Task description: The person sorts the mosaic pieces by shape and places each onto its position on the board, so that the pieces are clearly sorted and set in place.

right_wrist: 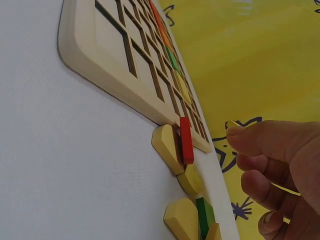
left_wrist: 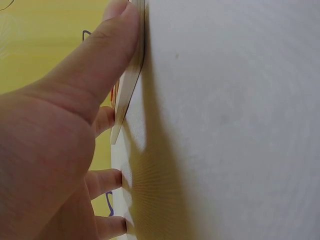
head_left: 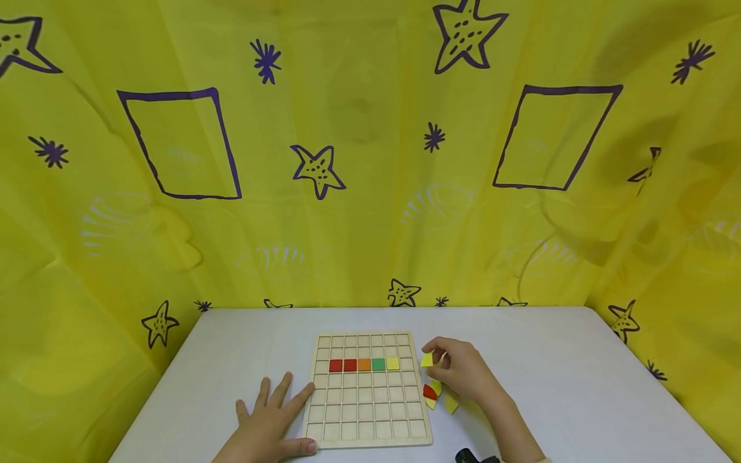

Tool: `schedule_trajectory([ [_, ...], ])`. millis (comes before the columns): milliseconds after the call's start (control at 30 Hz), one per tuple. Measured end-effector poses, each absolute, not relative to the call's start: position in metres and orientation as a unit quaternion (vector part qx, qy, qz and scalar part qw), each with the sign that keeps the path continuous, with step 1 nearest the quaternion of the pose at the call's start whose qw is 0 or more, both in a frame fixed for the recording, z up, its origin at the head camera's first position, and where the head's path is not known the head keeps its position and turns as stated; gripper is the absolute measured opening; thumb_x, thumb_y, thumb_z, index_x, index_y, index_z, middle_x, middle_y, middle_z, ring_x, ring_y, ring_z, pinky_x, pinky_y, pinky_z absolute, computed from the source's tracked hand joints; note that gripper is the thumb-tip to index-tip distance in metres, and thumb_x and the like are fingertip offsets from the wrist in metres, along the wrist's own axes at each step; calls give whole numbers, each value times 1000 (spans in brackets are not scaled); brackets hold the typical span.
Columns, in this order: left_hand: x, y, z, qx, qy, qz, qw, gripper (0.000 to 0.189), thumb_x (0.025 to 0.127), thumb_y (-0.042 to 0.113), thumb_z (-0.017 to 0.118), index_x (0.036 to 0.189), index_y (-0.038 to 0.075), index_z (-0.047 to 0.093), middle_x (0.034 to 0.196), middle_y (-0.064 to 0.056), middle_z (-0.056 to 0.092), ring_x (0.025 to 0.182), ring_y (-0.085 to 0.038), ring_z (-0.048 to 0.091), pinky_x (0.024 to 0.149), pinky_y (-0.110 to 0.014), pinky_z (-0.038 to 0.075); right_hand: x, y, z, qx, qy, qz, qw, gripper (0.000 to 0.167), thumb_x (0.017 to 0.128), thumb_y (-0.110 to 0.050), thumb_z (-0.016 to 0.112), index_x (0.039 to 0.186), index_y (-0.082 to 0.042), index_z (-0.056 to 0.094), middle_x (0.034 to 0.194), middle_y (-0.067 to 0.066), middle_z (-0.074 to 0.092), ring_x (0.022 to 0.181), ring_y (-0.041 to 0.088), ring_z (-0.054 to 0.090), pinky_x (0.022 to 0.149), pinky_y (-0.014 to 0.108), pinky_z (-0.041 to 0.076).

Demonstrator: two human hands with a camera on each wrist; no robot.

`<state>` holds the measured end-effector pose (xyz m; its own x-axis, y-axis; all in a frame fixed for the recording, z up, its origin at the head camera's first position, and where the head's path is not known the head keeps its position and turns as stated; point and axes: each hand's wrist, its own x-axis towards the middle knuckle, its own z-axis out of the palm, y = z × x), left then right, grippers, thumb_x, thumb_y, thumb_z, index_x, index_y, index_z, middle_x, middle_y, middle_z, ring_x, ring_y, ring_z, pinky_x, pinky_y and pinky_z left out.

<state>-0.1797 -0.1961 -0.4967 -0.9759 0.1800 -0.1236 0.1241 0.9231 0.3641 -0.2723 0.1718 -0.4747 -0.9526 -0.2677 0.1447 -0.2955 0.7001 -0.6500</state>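
Observation:
A wooden grid board (head_left: pixel 356 444) lies on the table. One of its rows holds two red tiles (head_left: pixel 343 365), an orange tile (head_left: pixel 364 364), a green tile (head_left: pixel 378 364) and a yellow tile (head_left: pixel 392 364). With fingers spread, my left hand (head_left: pixel 265 421) touches the board's left side, its thumb on the near corner. Just right of the board, my right hand (head_left: pixel 463 366) pinches a yellow piece (head_left: pixel 427 360) between thumb and fingers; only a thin edge of it shows in the right wrist view.
Below my right hand lie loose yellow pieces (right_wrist: pixel 167 147), a red piece (right_wrist: pixel 186 141) leaning on one of them, and a green piece (right_wrist: pixel 205 216). A black object (head_left: pixel 475 456) shows at the near edge. Yellow curtains (head_left: pixel 359 225) with drawn stars surround the white table (head_left: pixel 249 347).

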Motion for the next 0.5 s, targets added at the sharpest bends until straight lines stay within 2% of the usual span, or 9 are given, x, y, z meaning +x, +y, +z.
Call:
schedule_trajectory([
  [500,-179,-197,-499,89,976,186,69,102,66,75,70,151,25,43,159,-26,28,140,-67,12,89,-92,1,-276,157,-477,158,-916,367,13,27,80,-10,82,104,-13,71,83,-6,59,69,13,52,59,23,46],
])
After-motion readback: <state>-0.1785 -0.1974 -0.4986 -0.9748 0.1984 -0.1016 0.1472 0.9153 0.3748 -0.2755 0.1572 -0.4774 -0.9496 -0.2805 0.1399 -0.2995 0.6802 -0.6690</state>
